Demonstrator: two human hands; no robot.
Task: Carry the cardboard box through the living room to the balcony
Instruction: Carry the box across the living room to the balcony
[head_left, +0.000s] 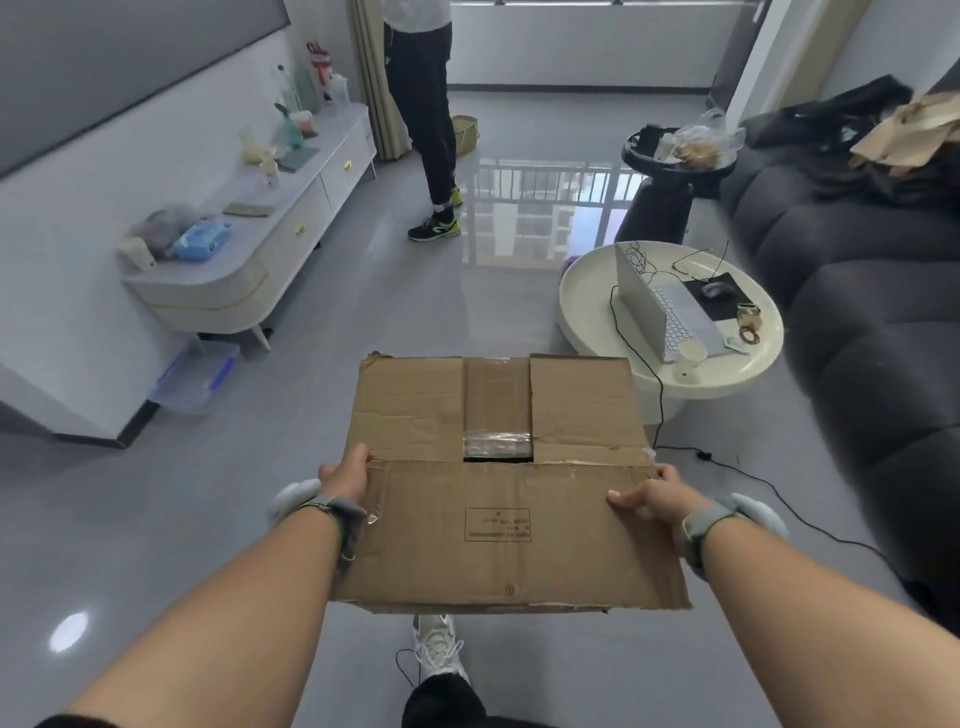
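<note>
A brown cardboard box (498, 499) with taped, creased top flaps is held level in front of me, above the grey floor. My left hand (345, 475) grips its left side, thumb on the top flap. My right hand (654, 496) grips the right side the same way. Both wrists wear grey straps. The balcony (571, 67) with its railing and bright windows lies straight ahead at the far end of the room. My white shoe (439, 647) shows below the box.
A person in dark trousers (428, 119) stands ahead left by the curtain. A white sideboard (260, 228) lines the left wall, a plastic bin (195, 376) beside it. A round table with laptop (670, 317), a cable (753, 473) on the floor, a black side table (670, 171) and a dark sofa (872, 291) fill the right.
</note>
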